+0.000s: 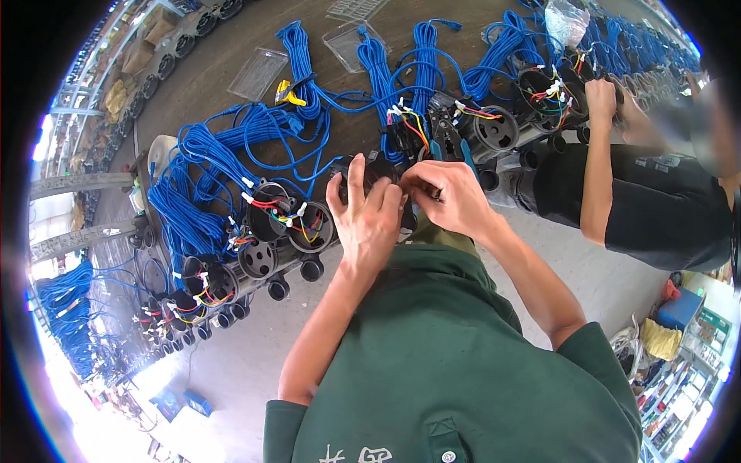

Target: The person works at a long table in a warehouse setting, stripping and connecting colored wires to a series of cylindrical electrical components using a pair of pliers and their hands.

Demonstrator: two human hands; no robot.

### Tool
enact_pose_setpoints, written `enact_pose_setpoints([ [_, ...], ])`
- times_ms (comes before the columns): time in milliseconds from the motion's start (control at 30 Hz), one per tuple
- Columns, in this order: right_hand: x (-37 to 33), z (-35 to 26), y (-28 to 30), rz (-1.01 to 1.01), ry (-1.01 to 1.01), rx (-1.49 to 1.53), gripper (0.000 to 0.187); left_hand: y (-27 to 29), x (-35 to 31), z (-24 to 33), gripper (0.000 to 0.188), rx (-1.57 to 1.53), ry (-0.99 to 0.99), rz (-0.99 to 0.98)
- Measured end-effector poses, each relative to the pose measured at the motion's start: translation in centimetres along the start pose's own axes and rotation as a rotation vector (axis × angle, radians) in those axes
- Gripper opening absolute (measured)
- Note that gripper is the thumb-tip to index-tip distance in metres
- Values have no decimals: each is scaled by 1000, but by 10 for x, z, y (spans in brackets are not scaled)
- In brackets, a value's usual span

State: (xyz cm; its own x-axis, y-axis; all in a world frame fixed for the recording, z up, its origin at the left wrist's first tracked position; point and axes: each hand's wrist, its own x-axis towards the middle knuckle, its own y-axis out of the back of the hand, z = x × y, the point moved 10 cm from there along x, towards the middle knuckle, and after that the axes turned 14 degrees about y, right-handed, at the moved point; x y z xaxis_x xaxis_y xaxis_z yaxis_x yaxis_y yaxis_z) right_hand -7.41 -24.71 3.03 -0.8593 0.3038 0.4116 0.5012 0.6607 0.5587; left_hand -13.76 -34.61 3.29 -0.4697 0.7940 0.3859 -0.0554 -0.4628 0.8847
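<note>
A dark round housing (372, 169) sits at the table's near edge, in front of my body. My left hand (361, 220) lies over it, index and middle fingers bent down onto it, the outer fingers spread and raised. At its right side, my right hand (451, 193) is closed with thumb and fingertips together; whatever they pinch is hidden. Wire strippers with blue handles (449, 143) lie just beyond my right hand. Red, yellow and white-tipped wires (417, 127) rise behind the housing, next to a blue cable bundle (376, 69).
More cylindrical housings with coloured wires (311, 226) line the table edge to the left. Another wired housing (494, 131) is to the right. Blue cable coils (185, 201), a yellow-and-black tool (290, 93) and clear trays (258, 74) cover the table. A co-worker's arm (598, 162) reaches in at right.
</note>
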Motion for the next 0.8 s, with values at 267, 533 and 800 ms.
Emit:
enact_pose_setpoints([
  [267, -2, 10, -3, -20, 27, 76, 9, 4, -2, -1, 20, 12, 46, 66],
  [533, 5, 5, -6, -48, 108, -90, 6, 4, -2, -7, 19, -53, 165, 118],
  [800, -20, 51, -19, -148, -556, 115, 13, -3, -7, 4, 21, 27, 123, 85],
])
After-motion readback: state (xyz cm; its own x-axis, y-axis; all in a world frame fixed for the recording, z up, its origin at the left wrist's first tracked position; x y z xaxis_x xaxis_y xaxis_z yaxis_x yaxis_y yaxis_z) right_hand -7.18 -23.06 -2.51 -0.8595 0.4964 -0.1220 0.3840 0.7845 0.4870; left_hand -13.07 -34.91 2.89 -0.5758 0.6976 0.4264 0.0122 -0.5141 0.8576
